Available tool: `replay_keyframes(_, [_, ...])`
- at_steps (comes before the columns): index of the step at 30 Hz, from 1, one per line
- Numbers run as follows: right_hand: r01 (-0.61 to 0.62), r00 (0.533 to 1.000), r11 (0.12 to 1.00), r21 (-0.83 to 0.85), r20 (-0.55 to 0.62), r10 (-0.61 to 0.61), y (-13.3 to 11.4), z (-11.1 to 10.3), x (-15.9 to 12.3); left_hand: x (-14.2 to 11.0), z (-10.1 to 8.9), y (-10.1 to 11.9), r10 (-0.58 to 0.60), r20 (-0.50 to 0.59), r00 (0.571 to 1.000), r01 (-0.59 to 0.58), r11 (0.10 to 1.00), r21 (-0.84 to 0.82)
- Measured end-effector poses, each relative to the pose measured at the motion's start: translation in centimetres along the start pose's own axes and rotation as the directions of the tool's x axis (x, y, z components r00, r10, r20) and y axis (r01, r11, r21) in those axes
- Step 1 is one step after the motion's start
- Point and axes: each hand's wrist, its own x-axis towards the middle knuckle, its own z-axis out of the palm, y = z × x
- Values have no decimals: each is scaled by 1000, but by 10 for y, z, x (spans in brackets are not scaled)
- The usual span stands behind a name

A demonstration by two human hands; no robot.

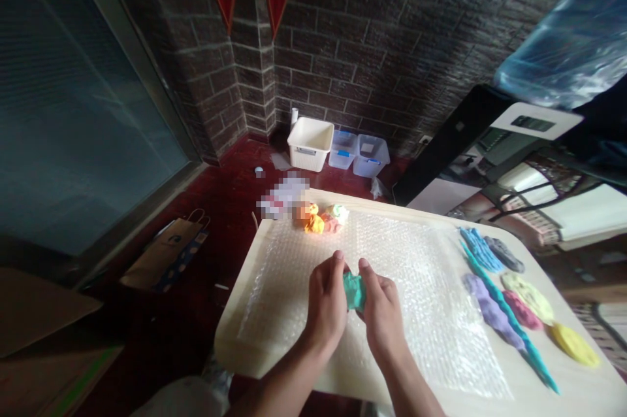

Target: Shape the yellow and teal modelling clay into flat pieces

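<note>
A lump of green modelling clay [354, 291] is gripped between my two hands, above a sheet of bubble wrap [416, 273]. My left hand [329, 293] closes on its left side, thumb pointing forward. On the other side my right hand [381, 299] holds it in the same way, the fingers curled underneath and partly hidden. Beyond the hands lie small clay lumps: orange-yellow [314, 223], pinkish [332, 223] and pale green-white [338, 212].
At the table's right lie a long teal clay roll [514, 322] and blue [481, 250], grey [504, 253], purple [492, 311], pink [522, 310], pale yellow [528, 296] and yellow [574, 344] clay pieces. Bins [309, 154] stand by the wall; a paper bag [159, 253] is on the floor.
</note>
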Motion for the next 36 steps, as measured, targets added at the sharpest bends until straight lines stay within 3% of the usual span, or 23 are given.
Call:
replay_keyframes(5, [157, 984, 966, -207, -46, -170, -3, -6, 3, -1, 0, -5, 2, 89, 996, -4, 1000, 17])
replay_keyframes(8, [176, 981, 947, -267, -28, -190, -3, -5, 0, -3, 2, -7, -26, 87, 996, 25, 1000, 14])
replay_keyframes(13, [81, 997, 979, -189, 21, -78, -8, 3, -5, -6, 3, -5, -194, -23, 981, 191, 977, -90])
replay_keyframes(19, [-26, 999, 996, -88, 41, 29, -9, 5, -3, -7, 3, 0, -283, 30, 959, 284, 945, -164])
replay_keyframes(23, [108, 994, 988, -111, 13, -107, -3, -3, 0, -1, 1, 1, -257, 25, 966, 258, 951, -170])
replay_keyframes(25, [239, 963, 944, -227, -69, -261, -2, -8, 1, 4, 1, -1, -254, -40, 966, 242, 951, -194])
replay_keyframes(27, [357, 897, 855, -377, -118, -426, -4, -12, 1, 9, 1, -4, -269, -78, 960, 241, 936, -258])
replay_keyframes(30, [499, 807, 700, -511, -19, -590, -7, -12, 0, 12, 2, -8, -268, -44, 962, 232, 897, -377])
replay_keyframes(33, [595, 769, 621, -510, 138, -624, -6, -10, 0, 9, 1, -10, -257, 48, 965, 251, 860, -444])
replay_keyframes(36, [627, 769, 625, -466, 239, -594, -3, -12, 3, 4, 0, -8, -231, 144, 962, 272, 849, -452])
